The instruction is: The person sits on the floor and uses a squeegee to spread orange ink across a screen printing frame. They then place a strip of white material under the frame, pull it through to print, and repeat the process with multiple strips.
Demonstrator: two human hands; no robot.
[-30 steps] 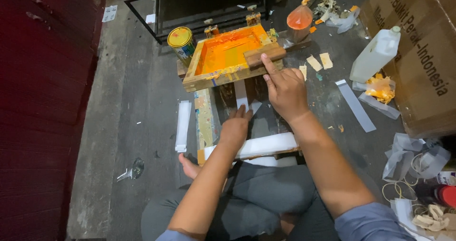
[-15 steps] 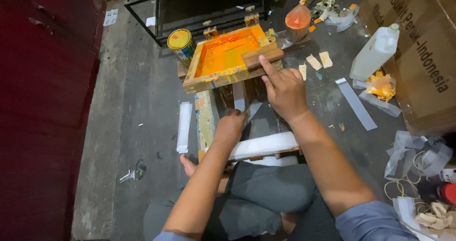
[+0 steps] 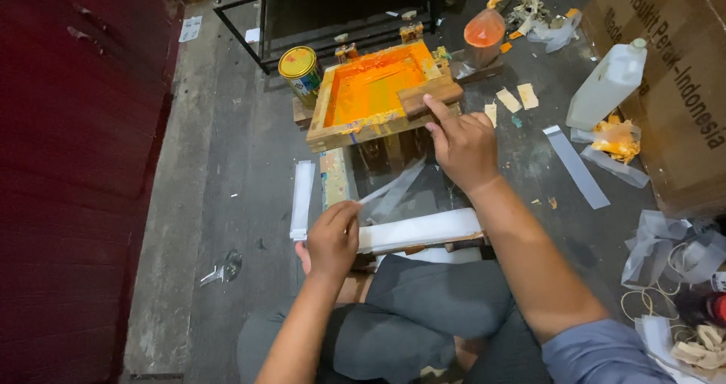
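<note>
Right hand (image 3: pixel 463 143) grips wooden squeegee block (image 3: pixel 429 97) on orange-inked wooden screen frame (image 3: pixel 333 130) — left hand (image 3: pixel 333 237) pinches clear plastic strip (image 3: pixel 393 189), fingers together.

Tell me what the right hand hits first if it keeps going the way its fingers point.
The right hand already touches the wooden squeegee; beyond it probably lies the orange-inked screen frame.
</note>
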